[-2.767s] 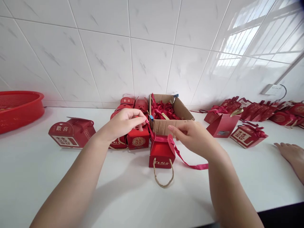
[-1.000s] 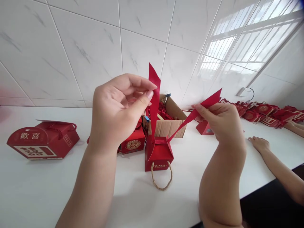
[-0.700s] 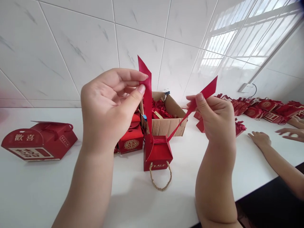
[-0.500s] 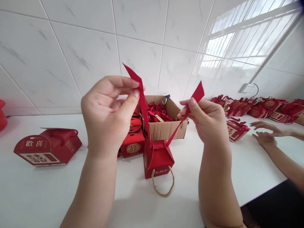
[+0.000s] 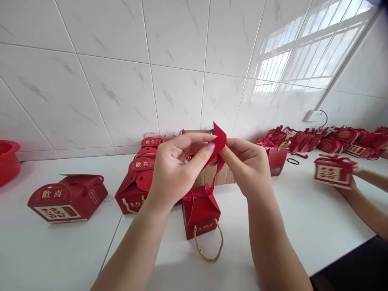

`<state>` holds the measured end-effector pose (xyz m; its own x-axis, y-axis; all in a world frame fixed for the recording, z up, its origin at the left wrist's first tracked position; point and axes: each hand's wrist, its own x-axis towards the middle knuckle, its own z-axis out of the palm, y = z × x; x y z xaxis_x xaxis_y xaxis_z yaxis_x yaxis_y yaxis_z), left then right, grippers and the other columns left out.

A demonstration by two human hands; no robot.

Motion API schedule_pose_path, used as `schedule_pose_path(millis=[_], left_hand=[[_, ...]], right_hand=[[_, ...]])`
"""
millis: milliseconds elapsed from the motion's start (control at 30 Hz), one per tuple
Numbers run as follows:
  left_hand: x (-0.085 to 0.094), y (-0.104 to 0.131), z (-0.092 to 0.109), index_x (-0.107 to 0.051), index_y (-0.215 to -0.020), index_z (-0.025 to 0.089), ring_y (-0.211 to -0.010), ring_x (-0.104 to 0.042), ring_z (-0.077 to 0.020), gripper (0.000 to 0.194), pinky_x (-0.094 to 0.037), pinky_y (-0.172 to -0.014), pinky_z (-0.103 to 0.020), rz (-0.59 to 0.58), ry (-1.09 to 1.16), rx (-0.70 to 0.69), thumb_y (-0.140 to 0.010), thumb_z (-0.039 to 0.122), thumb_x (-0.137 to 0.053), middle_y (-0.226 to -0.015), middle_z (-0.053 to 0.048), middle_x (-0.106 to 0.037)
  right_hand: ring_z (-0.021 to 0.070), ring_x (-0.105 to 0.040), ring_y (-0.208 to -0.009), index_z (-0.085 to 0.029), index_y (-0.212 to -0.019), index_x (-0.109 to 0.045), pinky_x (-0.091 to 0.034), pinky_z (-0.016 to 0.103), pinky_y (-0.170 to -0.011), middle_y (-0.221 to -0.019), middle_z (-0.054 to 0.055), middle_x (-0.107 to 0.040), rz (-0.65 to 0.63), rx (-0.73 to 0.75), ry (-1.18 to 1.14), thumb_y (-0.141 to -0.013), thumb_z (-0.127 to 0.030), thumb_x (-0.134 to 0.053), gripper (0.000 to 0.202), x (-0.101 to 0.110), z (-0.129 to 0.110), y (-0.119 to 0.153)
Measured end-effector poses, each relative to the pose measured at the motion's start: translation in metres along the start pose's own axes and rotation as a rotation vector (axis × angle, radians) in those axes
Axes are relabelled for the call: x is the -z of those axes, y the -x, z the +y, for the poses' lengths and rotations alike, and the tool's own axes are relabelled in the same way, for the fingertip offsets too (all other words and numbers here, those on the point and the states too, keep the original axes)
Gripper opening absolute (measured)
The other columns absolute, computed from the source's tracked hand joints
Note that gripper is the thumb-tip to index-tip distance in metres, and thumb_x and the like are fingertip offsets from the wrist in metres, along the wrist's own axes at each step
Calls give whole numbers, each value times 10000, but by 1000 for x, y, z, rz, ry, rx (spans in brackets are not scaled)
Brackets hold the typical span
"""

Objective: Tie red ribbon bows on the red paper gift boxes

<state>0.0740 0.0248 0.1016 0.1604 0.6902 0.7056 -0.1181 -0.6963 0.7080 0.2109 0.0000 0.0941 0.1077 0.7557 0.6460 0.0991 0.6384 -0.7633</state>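
Observation:
A red ribbon (image 5: 220, 139) is pinched between my left hand (image 5: 184, 165) and my right hand (image 5: 247, 163), which have come together above the table. Both hands are closed, thumbs pressed against fingers, and the ribbon's pointed end sticks up from between them. Below, the ribbon runs down to the top of a small red gift box (image 5: 201, 212). The box stands upright on the table with its lid flaps folded in. A twisted rope handle (image 5: 211, 258) hangs from its near side. My left hand hides part of the ribbon and the far side of the box.
Folded red boxes (image 5: 130, 192) stand behind my left arm, another box (image 5: 66, 198) farther left. A cardboard carton (image 5: 222, 174) sits behind my hands. At right, a co-worker's hands hold a ribboned box (image 5: 333, 171); many finished-looking boxes (image 5: 342, 135) line the wall. A red tub (image 5: 9, 161) is far left.
My hands were apart, each with one ribbon end; they have now met, bringing the ends together. The co-worker's hands, earlier on the table, now hold a box. My view has shifted slightly.

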Motion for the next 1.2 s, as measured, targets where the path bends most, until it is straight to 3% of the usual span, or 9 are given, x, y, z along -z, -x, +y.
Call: schedule_pose_path(millis=[167,267,400,467,567,667,900,1067,1200], left_hand=[[1,-1,-1,-663,-928,201,-648,-627,-111,133,-527,-615,-221,4,-183,-34,-805,250,-651,-745,0,-681],[3,-3,-3,-611,-999,203,-591,-587,-102,231,-506,-607,-230,25,-259,-16,-796,301,-663,-693,12,-655],[4,-4,-6,-583,-1072,212,-554,-536,-105,379,-476,-563,-234,75,-307,16,-745,355,-711,-601,39,-569],[5,-5,-7,-591,-1105,217,-551,-526,-104,412,-468,-545,-236,46,-280,38,-739,358,-716,-614,37,-555],[6,-6,-10,-677,-950,215,-597,-553,-114,239,-483,-552,-249,-27,-218,10,-755,351,-699,-676,7,-592],[5,-7,-13,-694,-774,207,-658,-589,-131,124,-515,-592,-275,35,-223,-89,-742,325,-713,-759,-15,-638],[2,-7,-21,-687,-782,207,-714,-626,-131,52,-553,-616,-271,80,-263,-228,-755,250,-703,-788,-12,-656],[1,-7,-23,-676,-757,187,-696,-661,-148,75,-567,-641,-285,108,-259,-205,-754,258,-698,-775,-21,-682],[2,-8,-21,-666,-777,186,-741,-672,-164,106,-570,-683,-289,75,-247,-92,-768,290,-684,-792,-33,-696]], right_hand=[[134,-604,-635,-197,-849,-727,-511,281,-607,-651,2,-636,-80,6,-16,-865,-200,-510,217,0,4,0],[137,-593,-642,-182,-786,-710,-501,278,-605,-657,13,-623,-149,-16,-14,-875,-264,-522,224,1,3,0],[130,-592,-630,-181,-822,-698,-501,270,-601,-676,15,-631,-120,-34,-14,-849,-349,-597,198,-1,1,1],[130,-604,-628,-181,-800,-695,-506,268,-606,-668,16,-637,-119,-37,-29,-847,-357,-604,204,-1,1,1],[137,-623,-626,-179,-766,-693,-512,269,-600,-661,24,-652,-152,-61,-68,-860,-384,-582,252,1,5,-1],[132,-619,-593,-180,-758,-700,-508,264,-573,-644,23,-646,-157,-109,-130,-866,-420,-562,297,2,9,-3],[88,-581,-557,-201,-765,-697,-497,207,-543,-622,-9,-622,-65,-199,-326,-849,-372,-605,212,-3,16,-6],[69,-560,-539,-206,-809,-686,-474,189,-522,-652,-22,-611,-42,-215,-384,-839,-356,-619,166,-8,22,-8],[53,-523,-498,-210,-824,-669,-447,193,-516,-670,-34,-595,-49,-241,-420,-828,-364,-628,159,-7,27,-10]])
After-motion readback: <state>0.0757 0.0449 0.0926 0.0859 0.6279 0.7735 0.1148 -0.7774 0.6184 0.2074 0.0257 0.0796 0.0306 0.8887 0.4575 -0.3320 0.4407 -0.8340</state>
